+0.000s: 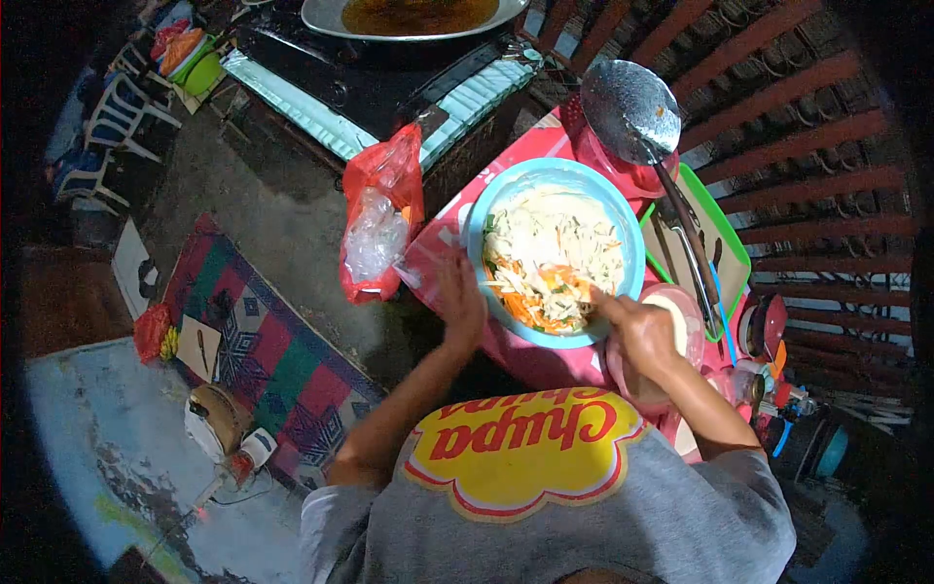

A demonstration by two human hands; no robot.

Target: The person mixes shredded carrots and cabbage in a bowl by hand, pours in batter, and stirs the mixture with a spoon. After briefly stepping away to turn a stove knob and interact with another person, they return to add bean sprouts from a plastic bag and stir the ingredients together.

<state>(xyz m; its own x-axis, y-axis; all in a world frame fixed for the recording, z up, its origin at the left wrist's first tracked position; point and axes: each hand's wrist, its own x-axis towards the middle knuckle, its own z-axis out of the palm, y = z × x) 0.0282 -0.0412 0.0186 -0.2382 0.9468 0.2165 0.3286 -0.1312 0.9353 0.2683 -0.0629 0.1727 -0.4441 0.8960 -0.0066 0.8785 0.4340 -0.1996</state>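
Observation:
A light-blue bowl (476, 229) holds a pale batter mix (555, 229) with shredded cabbage, green bits and orange carrot strips (520, 304) toward its near side. My left hand (462, 304) lies along the bowl's left outer wall, fingers stretched out and nothing gripped. Over the near right rim, my right hand (644, 336) has its fingers closed and pointing into the mix. Whatever it holds is hidden by the fingers and the food. Beneath that forearm sits a pink tub (696, 326) with something pale in it.
A wide metal strainer (630, 109) with a dark handle leans over a green tray (735, 243) at right. A red plastic bag (381, 170) hangs at the table's left edge. Beyond stands a stove (341, 83) bearing a pan of brown oil (418, 15).

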